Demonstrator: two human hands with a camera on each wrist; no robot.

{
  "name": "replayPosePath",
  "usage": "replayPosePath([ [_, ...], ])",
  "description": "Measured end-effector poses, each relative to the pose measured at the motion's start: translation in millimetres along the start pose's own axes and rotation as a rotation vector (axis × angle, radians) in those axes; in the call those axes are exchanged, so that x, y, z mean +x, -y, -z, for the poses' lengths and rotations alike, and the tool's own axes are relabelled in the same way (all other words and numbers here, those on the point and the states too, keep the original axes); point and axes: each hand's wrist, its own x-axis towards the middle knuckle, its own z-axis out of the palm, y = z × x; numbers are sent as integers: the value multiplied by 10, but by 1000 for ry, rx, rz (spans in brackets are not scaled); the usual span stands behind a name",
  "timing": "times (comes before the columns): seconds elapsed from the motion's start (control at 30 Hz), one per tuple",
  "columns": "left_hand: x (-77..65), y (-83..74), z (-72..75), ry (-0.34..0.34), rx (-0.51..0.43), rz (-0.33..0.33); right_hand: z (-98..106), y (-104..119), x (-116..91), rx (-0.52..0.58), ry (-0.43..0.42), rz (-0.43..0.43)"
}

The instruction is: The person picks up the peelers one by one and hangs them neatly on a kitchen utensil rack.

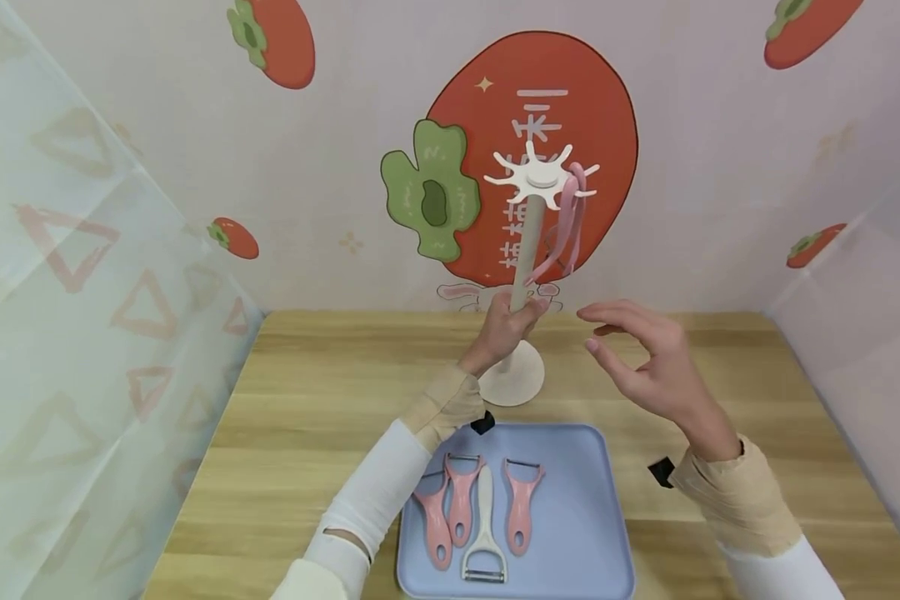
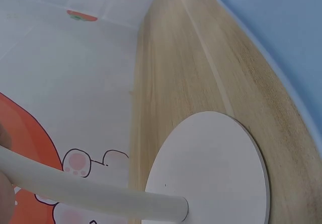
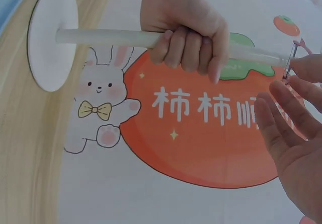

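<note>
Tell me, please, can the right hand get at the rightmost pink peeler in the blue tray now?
Probably yes: the right hand looks empty, and nothing covers the rightmost pink peeler; the left forearm crosses only the far left corner of the blue tray.

Looks like a small partitioned booth, hard to pin down further. Has a pale back wall [image 1: 330, 167] printed with cartoon persimmons [image 1: 600, 125] and a bow-tied rabbit [image 3: 105, 90], plus a creased left side sheet [image 1: 15, 317] patterned with triangles. Encloses a wood-grain tabletop [image 1: 330, 358] on three sides, standing close along its edges.
</note>
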Motion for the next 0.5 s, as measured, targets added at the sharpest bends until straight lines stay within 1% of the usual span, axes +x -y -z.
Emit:
replayPosePath([
  [0.1,78,-15,6,0,0,-24,19,-36,-64,-59,37,-1],
  [0.2,116,-31,11,-2,-7,-29,20,-54,-133,-84,78,-5],
  [0.3,95,-42,13,-2,-10,-14,-13,-41,-204,-100,116,4],
  [0.4,41,-35,7,-4,-12,15,-67,-6,-272,-104,147,17],
  [0.5,-8,-18,-7,-6,-18,23,-127,38,-333,-103,177,28],
])
